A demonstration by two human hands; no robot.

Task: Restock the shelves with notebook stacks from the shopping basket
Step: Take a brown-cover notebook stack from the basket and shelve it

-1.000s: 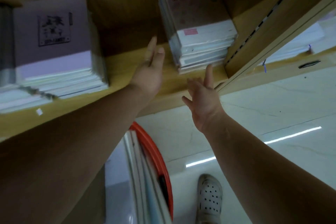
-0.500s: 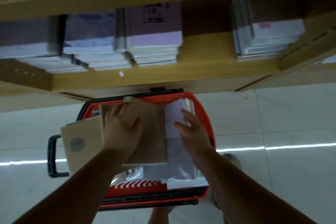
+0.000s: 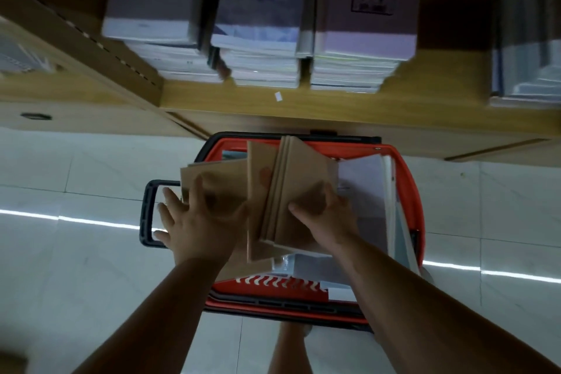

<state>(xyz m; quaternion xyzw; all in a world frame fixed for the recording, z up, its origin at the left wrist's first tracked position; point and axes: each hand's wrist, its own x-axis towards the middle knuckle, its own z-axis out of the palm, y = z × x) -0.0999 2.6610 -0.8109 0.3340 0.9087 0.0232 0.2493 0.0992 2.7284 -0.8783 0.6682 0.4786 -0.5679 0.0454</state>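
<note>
Gathering brown notebooks (image 3: 300, 194) over the red basket (image 3: 406, 191), the right hand (image 3: 328, 215) clamps a fanned bundle while the left hand (image 3: 200, 218) lies spread flat on a loose one; the splaying covers could slip out and fall.

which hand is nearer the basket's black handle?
Left. The left hand lies spread on a brown notebook right beside the handle; the right hand grips tilted notebooks further over, above the basket.

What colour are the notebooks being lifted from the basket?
Plain kraft brown notebooks, held over the red basket; seen in the head view, the only one.
</note>
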